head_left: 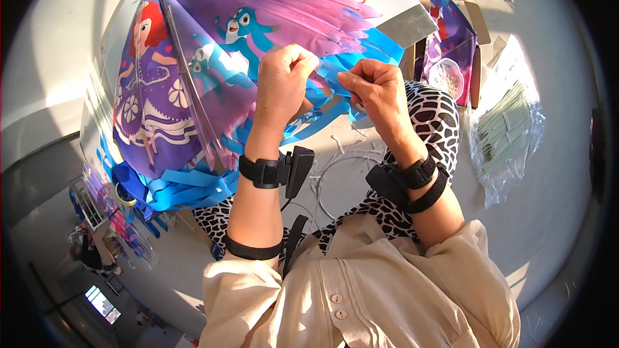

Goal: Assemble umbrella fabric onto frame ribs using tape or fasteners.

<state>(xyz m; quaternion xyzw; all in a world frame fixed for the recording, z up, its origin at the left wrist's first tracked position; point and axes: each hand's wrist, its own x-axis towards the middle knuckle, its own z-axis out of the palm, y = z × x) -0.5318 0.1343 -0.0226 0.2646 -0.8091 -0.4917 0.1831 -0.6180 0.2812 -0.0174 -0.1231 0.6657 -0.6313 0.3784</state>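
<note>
A kite of purple and pink film lies in front of me, printed with a red-haired figure in a purple gown and teal animals. Blue streamers hang in loose bunches along its lower and right edges. My left hand is closed above the kite, thumb bent against the fingers; what they pinch is hidden. Just to its right, my right hand pinches thumb to fingers at a blue streamer, which shows in the gap between both hands. Black straps with small dark boxes circle both wrists.
A large printed white box lies under the kite. At the right, an open carton holds purple printed film and a pale round dish. Beside it is a clear bag of thin pale sticks. White cord loops near my knees. More kites are at the left.
</note>
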